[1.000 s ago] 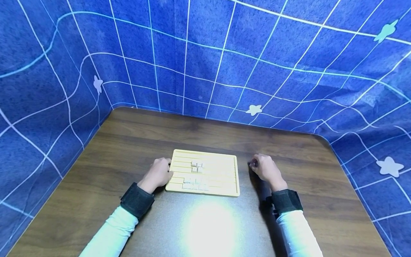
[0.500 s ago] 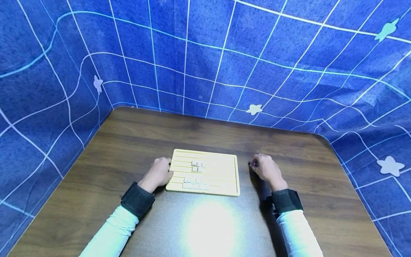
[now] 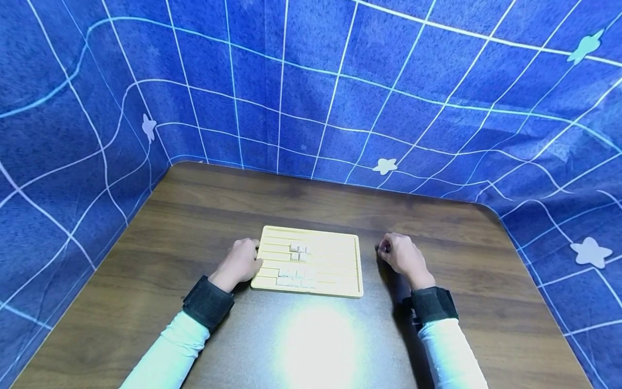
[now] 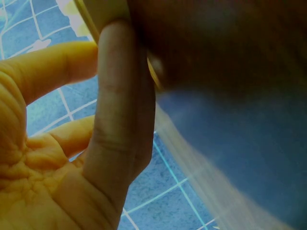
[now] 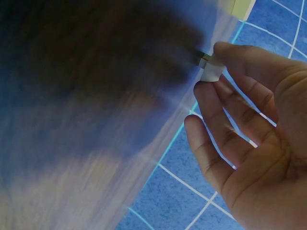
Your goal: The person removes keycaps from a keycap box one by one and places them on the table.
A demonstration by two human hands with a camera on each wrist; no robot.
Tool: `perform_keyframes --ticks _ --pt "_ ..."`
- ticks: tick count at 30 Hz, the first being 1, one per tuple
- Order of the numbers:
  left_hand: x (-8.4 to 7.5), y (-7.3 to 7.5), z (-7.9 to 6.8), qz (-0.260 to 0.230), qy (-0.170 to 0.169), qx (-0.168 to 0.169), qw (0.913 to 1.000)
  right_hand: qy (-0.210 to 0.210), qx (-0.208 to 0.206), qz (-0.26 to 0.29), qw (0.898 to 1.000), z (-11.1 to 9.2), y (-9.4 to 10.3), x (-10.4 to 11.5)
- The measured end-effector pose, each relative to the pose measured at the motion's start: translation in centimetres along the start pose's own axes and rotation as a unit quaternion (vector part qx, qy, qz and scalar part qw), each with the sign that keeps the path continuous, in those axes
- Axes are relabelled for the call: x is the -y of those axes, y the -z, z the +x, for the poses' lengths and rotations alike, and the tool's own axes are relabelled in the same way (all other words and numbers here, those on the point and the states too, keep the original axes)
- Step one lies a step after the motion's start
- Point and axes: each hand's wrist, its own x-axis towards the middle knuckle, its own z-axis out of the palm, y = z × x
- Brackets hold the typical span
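Observation:
A pale yellow ridged tray (image 3: pixel 335 254) lies flat on the table, with several small white blocks (image 3: pixel 297 248) in its rows. My left hand (image 3: pixel 238 259) grips the tray's left edge. The left wrist view shows the thumb and a finger (image 4: pixel 115 96) at that edge, partly in shadow. To the right of the tray, my right hand (image 3: pixel 400 253) is low over the table. Its thumb and fingertips pinch a small white block (image 5: pixel 211 72) that has a darker end, best seen in the right wrist view.
The brown wooden table (image 3: pixel 301 200) reaches back to a blue curtain (image 3: pixel 301 86) with white and cyan lines and star shapes. A bright glare (image 3: pixel 318 340) washes out the tabletop in front of the tray. Each wrist wears a black band (image 3: pixel 208 303).

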Motion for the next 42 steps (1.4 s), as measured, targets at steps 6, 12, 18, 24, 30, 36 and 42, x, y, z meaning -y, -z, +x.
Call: perform_keyframes --ticks 6,12,18,24,30,36,42 --pt "-0.2 0.4 -0.1 -0.001 -0.004 -0.005 1.0000 -0.004 -0.005 0.007 1.000 0.3 0.5 0.2" --pt "-0.3 0.5 0.0 -0.001 -0.008 -0.011 0.9999 -0.012 0.002 0.005 1.000 0.5 1.0 0.4" --pt "-0.3 0.5 0.0 0.000 -0.002 -0.006 1.0000 -0.001 -0.005 0.015 1.000 0.8 1.4 0.8" --pt "-0.1 0.3 0.2 -0.001 -0.006 -0.007 1.0000 0.023 -0.017 0.040 0.999 1.5 1.5 1.6" --pt "0.0 0.2 0.2 -0.002 -0.004 -0.008 1.0000 0.037 -0.027 0.047 0.998 2.2 1.2 2.8" --pt "-0.1 0.1 0.2 -0.004 0.007 -0.002 1.0000 0.063 -0.036 0.057 0.996 2.9 0.7 4.5" --pt "-0.1 0.1 0.1 -0.004 0.006 0.000 1.0000 0.091 -0.038 0.068 0.993 3.5 0.3 6.3"
